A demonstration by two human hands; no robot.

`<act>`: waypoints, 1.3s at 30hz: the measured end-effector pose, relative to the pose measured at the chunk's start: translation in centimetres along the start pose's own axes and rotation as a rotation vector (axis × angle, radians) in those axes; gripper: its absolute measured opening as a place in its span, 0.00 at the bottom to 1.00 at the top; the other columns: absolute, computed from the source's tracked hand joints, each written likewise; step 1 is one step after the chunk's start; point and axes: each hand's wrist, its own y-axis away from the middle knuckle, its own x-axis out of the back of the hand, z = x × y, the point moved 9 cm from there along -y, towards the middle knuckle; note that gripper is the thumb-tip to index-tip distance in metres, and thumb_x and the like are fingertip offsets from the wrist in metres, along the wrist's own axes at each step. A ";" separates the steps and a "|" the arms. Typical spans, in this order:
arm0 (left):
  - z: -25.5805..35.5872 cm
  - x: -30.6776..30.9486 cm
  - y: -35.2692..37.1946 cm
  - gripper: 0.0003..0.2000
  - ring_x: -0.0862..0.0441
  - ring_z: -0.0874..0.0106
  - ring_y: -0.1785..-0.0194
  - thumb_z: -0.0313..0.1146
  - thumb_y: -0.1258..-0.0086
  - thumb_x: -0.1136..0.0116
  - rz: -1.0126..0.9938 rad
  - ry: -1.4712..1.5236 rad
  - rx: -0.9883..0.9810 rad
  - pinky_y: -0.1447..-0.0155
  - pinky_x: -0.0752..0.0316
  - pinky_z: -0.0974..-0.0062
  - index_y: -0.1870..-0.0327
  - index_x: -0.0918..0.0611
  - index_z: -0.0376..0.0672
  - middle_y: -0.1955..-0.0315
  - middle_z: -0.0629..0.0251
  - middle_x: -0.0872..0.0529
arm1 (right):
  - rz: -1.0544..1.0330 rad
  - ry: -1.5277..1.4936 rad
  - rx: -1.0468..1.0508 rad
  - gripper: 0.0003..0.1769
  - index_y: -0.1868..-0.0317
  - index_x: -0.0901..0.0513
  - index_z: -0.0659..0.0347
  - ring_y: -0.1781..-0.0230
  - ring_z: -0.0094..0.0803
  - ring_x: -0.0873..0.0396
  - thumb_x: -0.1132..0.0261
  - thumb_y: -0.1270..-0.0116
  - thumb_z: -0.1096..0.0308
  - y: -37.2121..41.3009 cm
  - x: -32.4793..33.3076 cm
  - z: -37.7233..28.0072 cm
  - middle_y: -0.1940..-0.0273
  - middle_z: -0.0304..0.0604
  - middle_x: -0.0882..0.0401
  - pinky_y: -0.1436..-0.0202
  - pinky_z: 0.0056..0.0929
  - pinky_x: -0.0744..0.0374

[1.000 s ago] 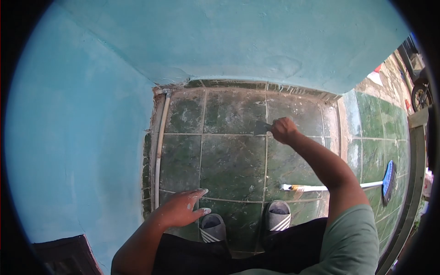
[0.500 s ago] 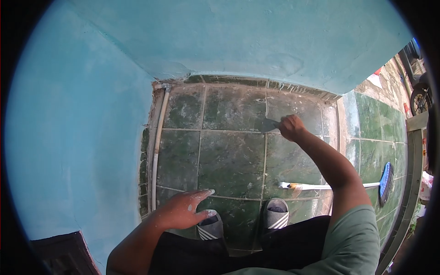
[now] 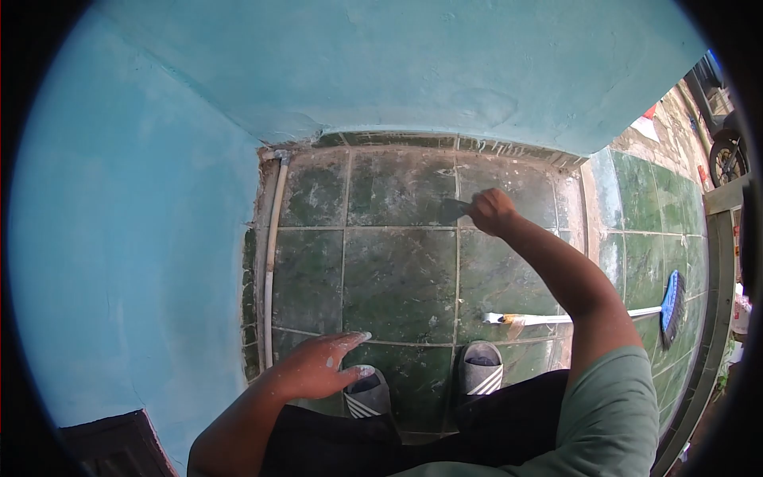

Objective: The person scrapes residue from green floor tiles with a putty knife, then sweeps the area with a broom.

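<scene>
My right hand (image 3: pixel 493 211) is closed on the handle of a scraper, whose flat grey blade (image 3: pixel 453 211) points left, over the green floor tiles (image 3: pixel 400 274) near a grout line. White specks and smears mark the tiles. My left hand (image 3: pixel 318 366) holds nothing; its thumb and fingers are apart, with white residue on the fingertips. It hovers low over the floor, beside the sandal (image 3: pixel 368 395) on my left foot.
Blue walls (image 3: pixel 143 238) rise at the left and ahead. A pipe (image 3: pixel 275 230) runs along the left wall's foot. At the right lies a broom with a white handle (image 3: pixel 540 319) and blue head (image 3: pixel 672 308). A motorcycle wheel (image 3: pixel 726 161) shows beyond a rail.
My right hand and the scraper have shifted slightly left and up across the tiles. My left hand has stayed almost where it was. The view has moved a little.
</scene>
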 end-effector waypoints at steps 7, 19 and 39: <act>0.4 -0.1 -0.2 0.34 0.31 0.52 0.29 0.49 0.29 0.40 0.025 -0.032 -0.042 0.26 0.37 0.62 0.29 0.32 0.38 0.33 0.46 0.27 | -0.208 0.026 -0.048 0.15 0.62 0.14 0.51 0.61 0.42 0.15 0.48 0.27 0.62 -0.7 -1.5 -1.5 0.66 0.44 0.15 0.57 0.42 0.19; 1.0 -0.4 -0.3 0.33 0.31 0.52 0.29 0.50 0.29 0.41 -0.026 -0.046 -0.072 0.25 0.38 0.61 0.30 0.30 0.36 0.34 0.45 0.26 | -0.202 0.068 -0.067 0.11 0.70 0.13 0.50 0.63 0.41 0.15 0.42 0.36 0.63 -1.1 -1.3 -0.2 0.69 0.42 0.16 0.58 0.39 0.19; 0.2 -1.1 -0.7 0.34 0.31 0.52 0.28 0.51 0.29 0.41 -0.029 -0.044 -0.038 0.25 0.38 0.62 0.29 0.31 0.37 0.33 0.45 0.27 | -0.312 0.021 -0.094 0.12 0.69 0.13 0.53 0.62 0.42 0.15 0.43 0.35 0.64 -0.7 -3.0 0.3 0.67 0.46 0.14 0.59 0.40 0.19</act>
